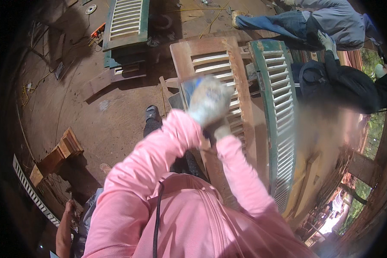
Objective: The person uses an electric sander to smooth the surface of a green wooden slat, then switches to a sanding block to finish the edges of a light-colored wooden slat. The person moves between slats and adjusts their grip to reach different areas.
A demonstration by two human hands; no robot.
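Observation:
My left hand (210,99), in a whitish work glove, is closed and blurred by motion over a louvred wooden shutter (242,101). A blue and grey thing (188,88) shows at its far-left side, too smeared to name. Close below and partly behind it is my gloved right hand (222,130), its fingers hidden. Something dark shows between the two hands. The shutter has a brown, bare-looking frame and pale slats, and lies lengthwise under my hands. Just right of it is a green-framed louvred shutter (265,73) with whitish slats.
Another green shutter (145,21) rests on a stack at the far left. Two people work at the far right, one in a grey top (339,26), one in black (352,84). Stepped wooden pieces (66,146) stand at left. Another person's arm (64,228) shows lower left. Yellow cords (213,21) cross the floor.

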